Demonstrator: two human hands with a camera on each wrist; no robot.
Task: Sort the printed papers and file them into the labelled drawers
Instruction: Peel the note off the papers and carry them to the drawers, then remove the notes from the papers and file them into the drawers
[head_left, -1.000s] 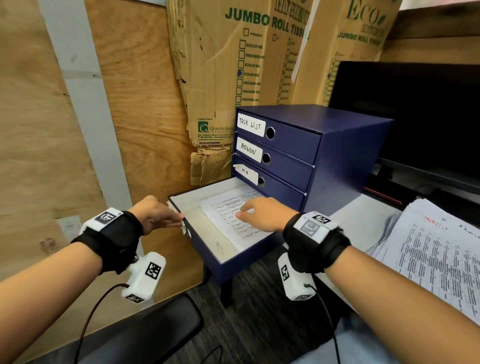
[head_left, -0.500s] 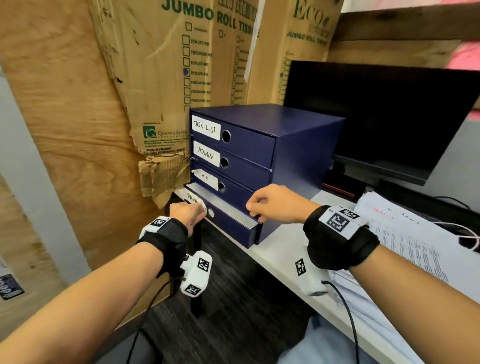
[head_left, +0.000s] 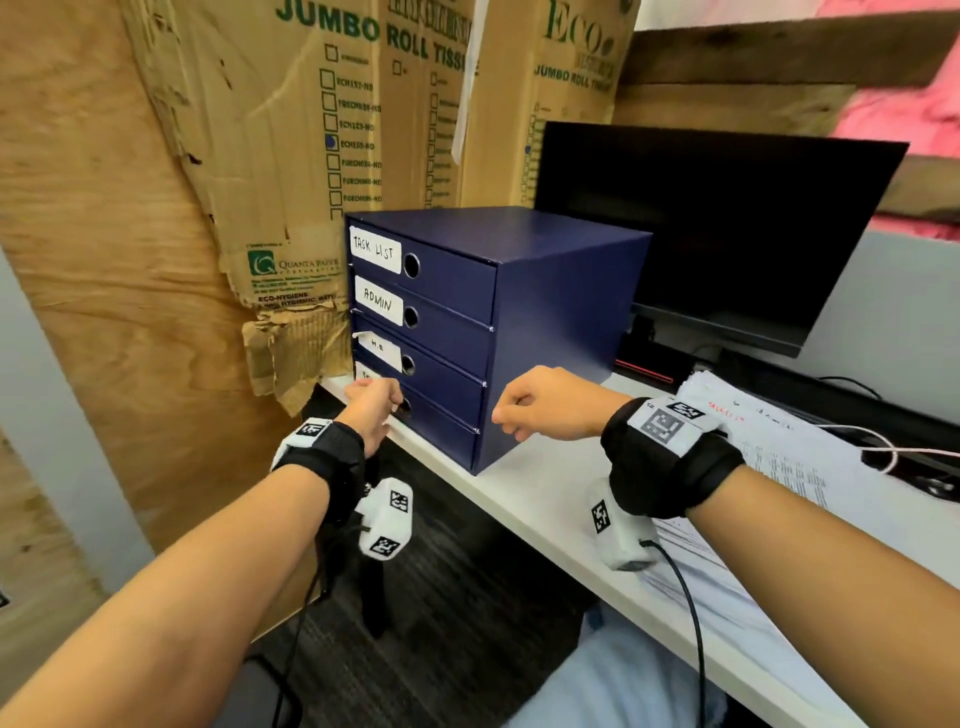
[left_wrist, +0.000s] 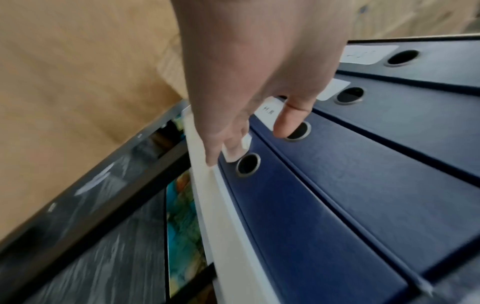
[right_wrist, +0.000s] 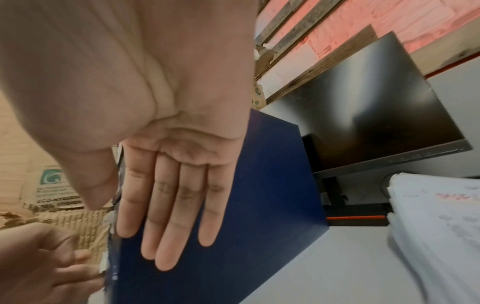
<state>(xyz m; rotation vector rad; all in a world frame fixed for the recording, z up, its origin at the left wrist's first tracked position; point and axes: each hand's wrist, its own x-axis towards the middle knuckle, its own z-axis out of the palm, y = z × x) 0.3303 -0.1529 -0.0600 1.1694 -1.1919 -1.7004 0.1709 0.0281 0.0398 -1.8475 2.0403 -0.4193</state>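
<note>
My right hand (head_left: 550, 402) near front right corner of navy drawer unit (head_left: 561, 291), fingers straight in wrist view, holding nothing. My left hand (head_left: 371, 402) at bottom drawer (head_left: 441, 428) front, over its label; fingers loosely bent, whether they touch drawer I cannot tell. All four drawers pushed in; labels read TASK LIST, ADMIN, H.R. Stack of printed papers (head_left: 779, 467) on white desk (head_left: 519, 493) to right of unit. Behind: dark monitor (head_left: 717, 234), cardboard boxes (head_left: 322, 130) against wall.
</note>
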